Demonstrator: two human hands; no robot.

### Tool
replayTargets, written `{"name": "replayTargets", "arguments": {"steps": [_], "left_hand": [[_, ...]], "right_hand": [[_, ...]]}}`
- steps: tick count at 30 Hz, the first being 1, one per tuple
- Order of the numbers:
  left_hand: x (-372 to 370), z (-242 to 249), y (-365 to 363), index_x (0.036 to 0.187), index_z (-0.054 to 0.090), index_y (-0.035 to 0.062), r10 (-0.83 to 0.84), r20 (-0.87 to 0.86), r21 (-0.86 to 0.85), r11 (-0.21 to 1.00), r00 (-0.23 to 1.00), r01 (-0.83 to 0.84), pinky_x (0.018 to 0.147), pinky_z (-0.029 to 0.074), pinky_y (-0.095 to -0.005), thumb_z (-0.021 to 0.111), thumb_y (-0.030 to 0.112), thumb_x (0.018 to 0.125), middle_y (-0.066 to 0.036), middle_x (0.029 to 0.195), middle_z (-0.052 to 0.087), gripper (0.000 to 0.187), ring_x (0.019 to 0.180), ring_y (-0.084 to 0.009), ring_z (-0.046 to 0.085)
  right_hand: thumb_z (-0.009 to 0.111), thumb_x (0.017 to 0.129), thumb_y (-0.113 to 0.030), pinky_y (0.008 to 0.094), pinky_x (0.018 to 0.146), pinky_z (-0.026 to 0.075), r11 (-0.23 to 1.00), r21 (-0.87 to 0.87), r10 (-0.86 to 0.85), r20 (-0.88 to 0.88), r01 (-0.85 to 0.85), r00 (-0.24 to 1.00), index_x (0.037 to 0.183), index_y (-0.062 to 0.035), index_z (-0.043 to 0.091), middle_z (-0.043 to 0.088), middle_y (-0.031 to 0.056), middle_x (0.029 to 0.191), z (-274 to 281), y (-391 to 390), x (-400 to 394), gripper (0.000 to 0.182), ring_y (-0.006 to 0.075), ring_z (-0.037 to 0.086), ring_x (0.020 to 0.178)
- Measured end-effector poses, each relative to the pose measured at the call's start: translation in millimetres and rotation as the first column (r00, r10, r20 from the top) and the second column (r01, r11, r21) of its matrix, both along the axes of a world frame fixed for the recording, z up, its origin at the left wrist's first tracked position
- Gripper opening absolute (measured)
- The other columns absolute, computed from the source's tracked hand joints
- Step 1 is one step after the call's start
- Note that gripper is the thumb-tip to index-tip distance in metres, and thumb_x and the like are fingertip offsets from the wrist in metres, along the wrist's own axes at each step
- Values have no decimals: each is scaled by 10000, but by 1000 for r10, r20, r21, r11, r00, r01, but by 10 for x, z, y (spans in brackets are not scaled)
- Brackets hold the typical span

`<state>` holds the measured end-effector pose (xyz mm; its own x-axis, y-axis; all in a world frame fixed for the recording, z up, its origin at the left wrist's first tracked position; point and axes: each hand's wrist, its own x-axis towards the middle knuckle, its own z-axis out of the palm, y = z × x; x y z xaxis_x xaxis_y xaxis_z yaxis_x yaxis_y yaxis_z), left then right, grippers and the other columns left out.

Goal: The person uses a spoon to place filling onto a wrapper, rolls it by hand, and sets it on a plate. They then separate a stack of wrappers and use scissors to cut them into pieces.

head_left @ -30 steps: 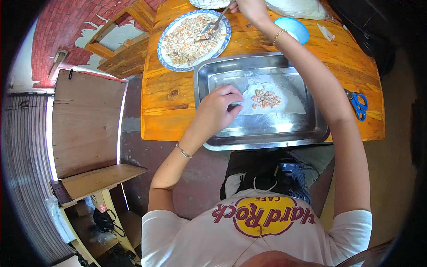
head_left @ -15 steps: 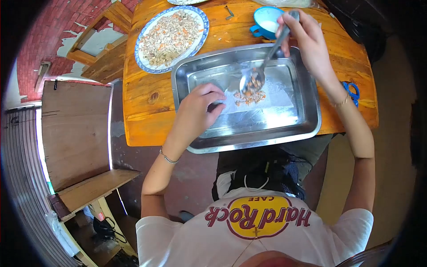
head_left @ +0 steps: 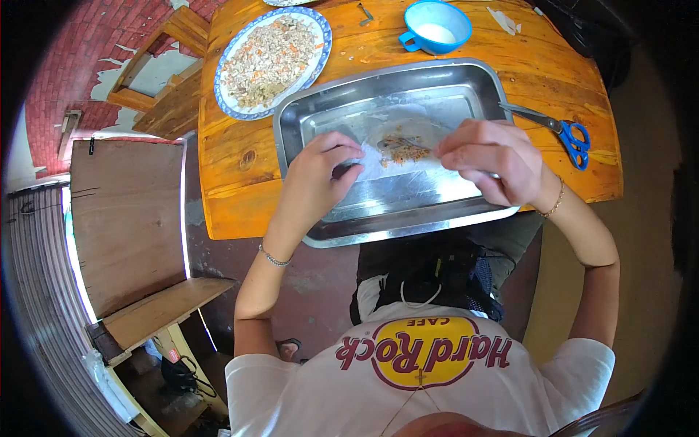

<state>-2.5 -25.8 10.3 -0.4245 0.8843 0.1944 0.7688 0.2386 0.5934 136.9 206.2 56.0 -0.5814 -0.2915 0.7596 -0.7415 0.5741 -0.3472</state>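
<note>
A thin translucent white wrapper (head_left: 371, 162) lies in the metal tray (head_left: 331, 231), with a small heap of chopped orange and brown filling (head_left: 409, 154) on it. My left hand (head_left: 328, 164) is closed at the wrapper's left edge, fingers and thumb pinching it. My right hand (head_left: 499, 160) is closed just right of the filling, palm side down. A bit of silvery handle peeks out under its fingers, and a blurred spoon bowl (head_left: 405, 141) shows over the filling. The middle of the spoon is hidden by the hand.
On the wooden table (head_left: 240, 200), a blue-rimmed oval plate (head_left: 327, 54) of chopped filling stands left behind the tray. A blue cup (head_left: 416, 25) with white contents is behind the tray. Blue-handled scissors (head_left: 575, 144) lie at right, their blades at the tray's rim.
My right hand has come down toward me, from above the tray's far rim to beside the filling, and the spoon has swung low. My left hand stays at the wrapper's edge.
</note>
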Motion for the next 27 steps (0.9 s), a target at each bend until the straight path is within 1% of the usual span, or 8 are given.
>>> {"name": "replayTargets", "arguments": {"steps": [6,9,13,17,21,24,25,27], "left_hand": [[0,10,0,900,687,9,1,-14,-6,1000,1000,-1,781,497,-325,738,39,727,-88,948,644,183,886,-257,626],[10,25,1,898,686,10,5,-5,-19,1000,1000,-6,781,496,-325,737,39,726,-89,948,646,181,887,-258,626],[9,12,8,888,684,14,9,0,0,1000,1000,-9,779,496,-324,740,40,724,-88,943,650,176,881,-260,628],[17,38,13,884,683,16,14,-5,-15,1000,1000,-14,770,498,-328,742,39,720,-86,937,652,177,875,-261,629],[12,30,27,891,685,17,10,-2,-1,1000,1000,-10,763,499,-332,743,36,719,-86,940,652,182,874,-261,629],[23,57,27,899,686,19,19,4,-44,999,1000,-19,765,497,-331,742,32,720,-86,941,653,188,873,-263,629],[26,68,33,902,686,20,25,3,-64,998,1000,-25,767,497,-330,742,31,720,-86,941,653,190,873,-263,628],[26,71,40,909,684,22,13,-5,-51,999,1000,-13,772,495,-329,741,28,721,-85,941,652,196,874,-266,627]], "right_hand": [[603,853,16,319,611,514,978,-204,-42,49,51,998,992,31,551,631,150,880,55,76,35,148,251,631,718],[547,888,40,293,597,508,976,-179,-107,119,128,987,999,48,535,629,157,878,-101,82,26,112,209,622,694],[507,927,17,240,577,498,913,-390,-75,125,118,989,975,52,534,619,138,875,-105,42,36,65,154,598,644],[512,926,14,248,570,486,958,-244,-119,131,148,984,960,41,544,612,121,883,-138,25,4,54,133,591,634],[494,951,-40,241,574,481,903,-377,-181,103,207,978,948,36,557,611,90,810,43,70,-81,99,117,591,609],[472,991,-155,217,535,464,753,-597,-262,114,277,958,930,-7,557,582,29,700,336,94,-432,181,75,564,553],[439,1011,-196,217,561,486,742,-594,-296,128,313,946,995,12,515,585,71,832,319,183,-614,222,108,583,616],[440,1000,-128,231,538,498,624,-751,-65,226,217,972,989,37,535,579,75,795,437,239,-962,191,127,628,633]]}}
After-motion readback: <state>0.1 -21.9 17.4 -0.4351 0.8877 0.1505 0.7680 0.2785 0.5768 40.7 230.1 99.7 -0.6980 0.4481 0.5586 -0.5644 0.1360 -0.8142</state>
